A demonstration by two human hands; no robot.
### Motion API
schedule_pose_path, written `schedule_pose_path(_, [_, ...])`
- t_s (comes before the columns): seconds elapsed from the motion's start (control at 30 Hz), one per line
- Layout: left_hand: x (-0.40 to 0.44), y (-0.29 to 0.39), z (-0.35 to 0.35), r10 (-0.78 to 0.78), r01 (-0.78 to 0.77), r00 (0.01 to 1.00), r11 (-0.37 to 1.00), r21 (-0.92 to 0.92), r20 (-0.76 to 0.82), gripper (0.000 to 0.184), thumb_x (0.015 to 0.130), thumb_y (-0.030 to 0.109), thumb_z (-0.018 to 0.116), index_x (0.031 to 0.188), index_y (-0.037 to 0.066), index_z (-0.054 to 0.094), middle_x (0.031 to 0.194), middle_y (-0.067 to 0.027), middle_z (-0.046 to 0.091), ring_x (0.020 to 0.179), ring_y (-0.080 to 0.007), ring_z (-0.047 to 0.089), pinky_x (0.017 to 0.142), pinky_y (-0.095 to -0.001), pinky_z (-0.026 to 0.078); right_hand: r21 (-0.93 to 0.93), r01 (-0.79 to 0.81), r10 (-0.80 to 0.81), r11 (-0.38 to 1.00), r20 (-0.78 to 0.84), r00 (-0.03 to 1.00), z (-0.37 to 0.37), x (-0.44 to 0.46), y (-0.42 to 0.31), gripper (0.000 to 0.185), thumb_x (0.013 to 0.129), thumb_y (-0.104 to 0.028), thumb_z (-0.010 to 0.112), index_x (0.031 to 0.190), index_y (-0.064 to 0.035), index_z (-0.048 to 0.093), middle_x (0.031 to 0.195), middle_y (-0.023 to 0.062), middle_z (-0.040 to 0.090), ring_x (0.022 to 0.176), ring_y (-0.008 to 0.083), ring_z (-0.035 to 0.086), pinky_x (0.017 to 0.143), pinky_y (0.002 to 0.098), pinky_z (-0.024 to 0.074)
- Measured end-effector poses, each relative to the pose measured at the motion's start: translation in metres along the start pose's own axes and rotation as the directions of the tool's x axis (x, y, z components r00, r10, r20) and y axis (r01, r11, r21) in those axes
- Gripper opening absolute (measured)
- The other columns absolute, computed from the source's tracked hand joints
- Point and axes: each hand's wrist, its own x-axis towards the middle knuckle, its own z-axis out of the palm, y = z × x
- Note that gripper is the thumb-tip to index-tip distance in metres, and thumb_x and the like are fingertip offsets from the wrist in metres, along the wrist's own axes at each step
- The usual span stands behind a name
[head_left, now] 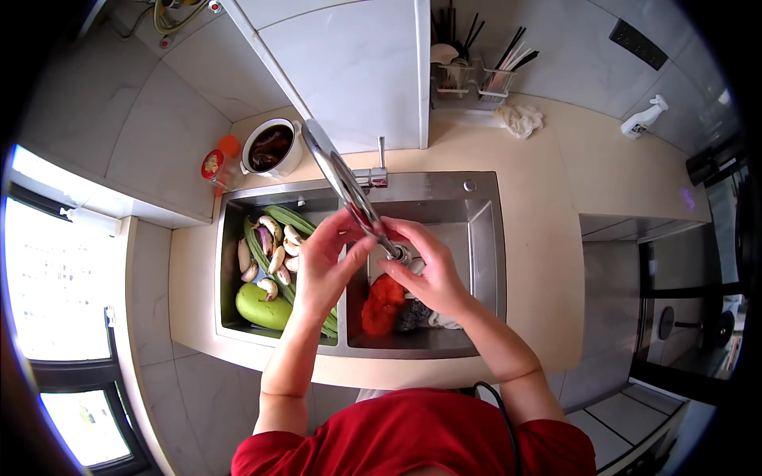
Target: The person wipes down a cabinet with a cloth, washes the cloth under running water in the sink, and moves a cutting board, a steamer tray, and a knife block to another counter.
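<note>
Both my hands are raised over the double sink, at the curved chrome faucet (337,174). My left hand (329,258) has its fingers closed around the lower part of the spout. My right hand (432,266) is closed at the spout's end, thumb and fingers around the nozzle (399,254). Beneath them, in the right basin (484,262), lie a bunched red cloth or mesh (383,304), a dark grey scrubber (414,316) and something whitish, partly hidden by my right hand.
The left basin (228,305) holds a green gourd (263,307), long green vegetables (290,218) and several pale, brown-tipped pieces. A white pot (271,148) of dark liquid and a red-lidded jar (213,164) stand behind it. Further right are a crumpled cloth (520,120) and a spray bottle (644,117).
</note>
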Motion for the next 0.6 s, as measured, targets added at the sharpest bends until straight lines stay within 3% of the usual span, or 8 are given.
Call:
schedule_pose_path(0.1, [0.007, -0.002, 0.012, -0.069, 0.070, 0.990, 0.998, -0.001, -0.126, 0.032, 0.084, 0.003, 0.067, 0.113, -0.007, 0.056, 0.098, -0.0081, 0.067, 0.092, -0.0132, 0.063, 0.085, -0.0267, 0.050, -0.097, 0.026, -0.032, 0.995, -0.064, 0.997, 0.001, 0.003, 0.010, 0.039, 0.079, 0.000, 0.069, 0.116, -0.0005, 0.056, 0.108, 0.0117, 0.062, 0.099, 0.0198, 0.062, 0.087, 0.0298, 0.0486])
schedule_pose_path(0.2, [0.027, -0.005, 0.026, -0.070, 0.073, 0.995, 0.997, 0.030, -0.072, 0.029, 0.085, 0.000, 0.065, 0.112, -0.006, 0.057, 0.101, -0.0090, 0.066, 0.094, -0.0135, 0.063, 0.085, -0.0243, 0.050, -0.115, -0.004, -0.011, 0.993, -0.128, 0.992, -0.014, 0.015, 0.020, 0.033, 0.079, 0.001, 0.068, 0.110, -0.0004, 0.058, 0.099, 0.0106, 0.064, 0.093, 0.0191, 0.064, 0.082, 0.0294, 0.0499])
schedule_pose_path(0.23, [0.038, -0.005, 0.036, -0.035, 0.036, 0.996, 0.999, 0.010, -0.085, 0.025, 0.084, 0.003, 0.067, 0.106, -0.007, 0.059, 0.097, -0.0085, 0.068, 0.088, -0.0116, 0.064, 0.078, -0.0243, 0.052, -0.126, -0.008, -0.010, 0.992, -0.141, 0.990, -0.025, 0.019, 0.027, 0.029, 0.079, 0.000, 0.068, 0.107, -0.0006, 0.059, 0.096, 0.0102, 0.065, 0.091, 0.0188, 0.064, 0.081, 0.0298, 0.0500])
schedule_pose_path(0.47, [0.133, -0.033, 0.070, 0.147, -0.115, 0.984, 0.957, 0.267, -0.101, 0.023, 0.079, 0.012, 0.075, 0.090, -0.005, 0.064, 0.082, -0.0078, 0.068, 0.076, -0.0095, 0.062, 0.069, -0.0227, 0.050, -0.334, 0.121, -0.152, 0.935, -0.069, 0.986, -0.098, 0.086, 0.067, 0.030, 0.084, -0.004, 0.064, 0.113, 0.0007, 0.056, 0.095, 0.0139, 0.065, 0.088, 0.0221, 0.066, 0.078, 0.0318, 0.0514])
schedule_pose_path(0.6, [0.177, -0.049, 0.072, 0.239, -0.177, 0.958, 0.927, 0.331, -0.156, 0.024, 0.076, 0.012, 0.077, 0.086, -0.006, 0.064, 0.079, -0.0083, 0.068, 0.073, -0.0100, 0.061, 0.068, -0.0235, 0.050, -0.256, 0.135, -0.144, 0.957, -0.019, 0.989, -0.117, 0.125, 0.098, 0.032, 0.087, -0.006, 0.062, 0.117, 0.0008, 0.054, 0.099, 0.0139, 0.065, 0.091, 0.0199, 0.065, 0.080, 0.0303, 0.0507])
